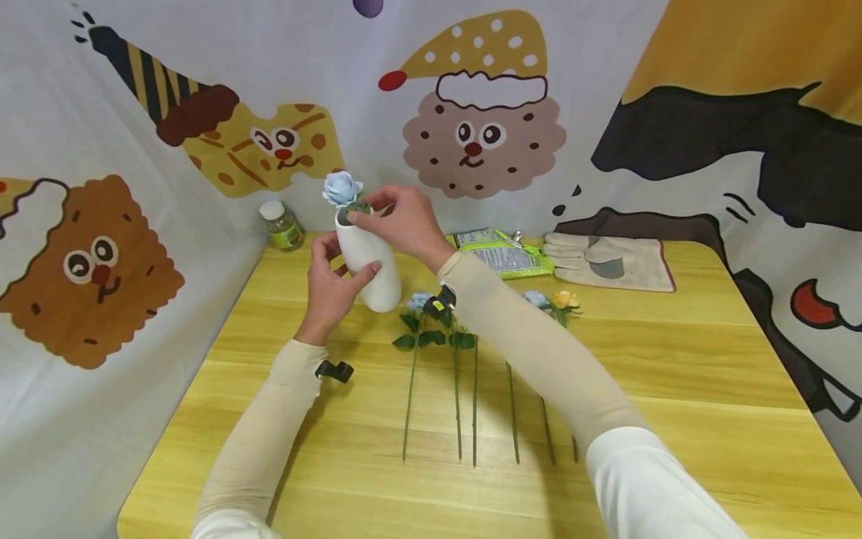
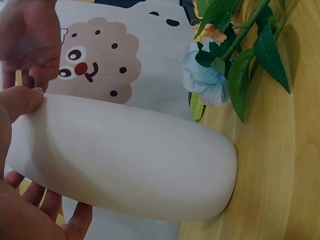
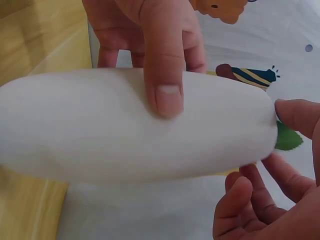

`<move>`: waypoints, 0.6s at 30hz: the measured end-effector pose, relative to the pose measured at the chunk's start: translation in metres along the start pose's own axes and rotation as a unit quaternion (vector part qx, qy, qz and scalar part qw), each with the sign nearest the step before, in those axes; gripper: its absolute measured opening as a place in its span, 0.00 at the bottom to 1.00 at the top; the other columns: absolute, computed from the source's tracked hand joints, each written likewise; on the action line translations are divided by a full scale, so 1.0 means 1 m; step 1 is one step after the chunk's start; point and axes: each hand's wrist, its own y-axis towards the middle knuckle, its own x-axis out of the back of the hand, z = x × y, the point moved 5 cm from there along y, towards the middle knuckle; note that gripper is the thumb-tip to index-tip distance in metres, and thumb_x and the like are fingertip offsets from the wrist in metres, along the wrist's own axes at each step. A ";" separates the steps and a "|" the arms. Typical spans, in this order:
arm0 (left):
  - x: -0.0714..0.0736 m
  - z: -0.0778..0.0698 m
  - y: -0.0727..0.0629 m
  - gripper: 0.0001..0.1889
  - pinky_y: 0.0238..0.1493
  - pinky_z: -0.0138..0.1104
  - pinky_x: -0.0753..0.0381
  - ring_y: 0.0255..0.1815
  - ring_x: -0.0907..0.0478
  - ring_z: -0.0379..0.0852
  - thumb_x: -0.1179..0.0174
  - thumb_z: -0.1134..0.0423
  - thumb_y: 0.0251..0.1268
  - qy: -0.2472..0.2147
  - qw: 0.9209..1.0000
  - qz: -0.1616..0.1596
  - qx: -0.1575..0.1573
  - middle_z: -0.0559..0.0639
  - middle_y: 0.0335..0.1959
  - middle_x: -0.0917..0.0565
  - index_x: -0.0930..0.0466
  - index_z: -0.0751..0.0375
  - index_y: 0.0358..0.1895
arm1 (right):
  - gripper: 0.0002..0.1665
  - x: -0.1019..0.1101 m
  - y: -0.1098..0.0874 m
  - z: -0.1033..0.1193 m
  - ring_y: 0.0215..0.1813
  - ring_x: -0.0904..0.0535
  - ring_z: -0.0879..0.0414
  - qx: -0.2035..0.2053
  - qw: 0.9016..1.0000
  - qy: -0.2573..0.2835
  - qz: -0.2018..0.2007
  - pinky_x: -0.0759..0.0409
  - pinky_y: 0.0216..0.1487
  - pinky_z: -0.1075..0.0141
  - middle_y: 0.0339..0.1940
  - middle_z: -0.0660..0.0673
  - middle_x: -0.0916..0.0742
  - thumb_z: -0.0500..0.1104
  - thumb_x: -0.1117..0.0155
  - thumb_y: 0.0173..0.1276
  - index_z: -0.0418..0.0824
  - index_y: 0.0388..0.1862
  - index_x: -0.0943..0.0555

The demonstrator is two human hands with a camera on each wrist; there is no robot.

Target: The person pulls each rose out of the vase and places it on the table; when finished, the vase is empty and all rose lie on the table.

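Observation:
My left hand (image 1: 328, 288) grips a white vase (image 1: 372, 262) round its side, with the thumb across the front and the fingers behind. Tilted a little to the left, the vase has its base close over the wooden table. A light blue artificial rose (image 1: 342, 189) stands in its mouth, the bloom above the rim and the stem hidden inside. At the rim my right hand (image 1: 407, 221) pinches the rose just below the bloom, between thumb and forefinger. A green leaf (image 3: 288, 136) shows there beside the right fingers in the right wrist view.
Several long-stemmed artificial roses lie in a row on the table (image 1: 323, 464), among them a blue rose (image 1: 536, 298) and a yellow-orange rose (image 1: 564, 299). Along the back are a white-capped jar (image 1: 283, 226), a green packet (image 1: 505, 258) with a clip, and pale work gloves (image 1: 613, 262).

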 end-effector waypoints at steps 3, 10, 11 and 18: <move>0.000 0.000 0.000 0.41 0.68 0.56 0.25 0.68 0.29 0.51 0.21 0.56 0.59 -0.003 1.000 0.002 -0.004 0.57 0.66 0.28 0.37 0.57 0.71 | 0.21 -0.007 0.004 0.004 0.46 0.17 0.58 -0.011 1.000 -0.015 0.001 0.18 0.45 0.65 0.50 0.53 0.10 0.56 0.24 0.69 0.47 0.55 0.12; 0.001 0.003 0.000 0.42 0.69 0.57 0.26 0.68 0.29 0.51 0.21 0.54 0.60 0.010 1.000 0.000 -0.005 0.55 0.67 0.28 0.37 0.54 0.72 | 0.17 -0.020 0.014 0.014 0.46 0.20 0.58 -0.028 0.999 -0.042 0.006 0.23 0.44 0.68 0.47 0.50 0.09 0.50 0.25 0.70 0.45 0.54 0.11; 0.001 0.003 0.000 0.41 0.69 0.57 0.26 0.68 0.29 0.51 0.22 0.54 0.60 0.012 1.000 0.000 -0.005 0.56 0.67 0.28 0.37 0.54 0.72 | 0.15 -0.021 0.015 0.015 0.45 0.20 0.58 -0.028 0.999 -0.042 0.006 0.24 0.43 0.68 0.45 0.50 0.10 0.49 0.26 0.71 0.45 0.52 0.10; 0.000 0.003 0.001 0.42 0.68 0.57 0.25 0.69 0.29 0.51 0.22 0.51 0.60 0.014 1.000 0.006 -0.006 0.55 0.68 0.28 0.37 0.53 0.73 | 0.10 -0.020 0.015 0.013 0.42 0.20 0.57 -0.032 0.999 -0.025 -0.012 0.23 0.40 0.68 0.43 0.51 0.11 0.48 0.27 0.73 0.46 0.48 0.10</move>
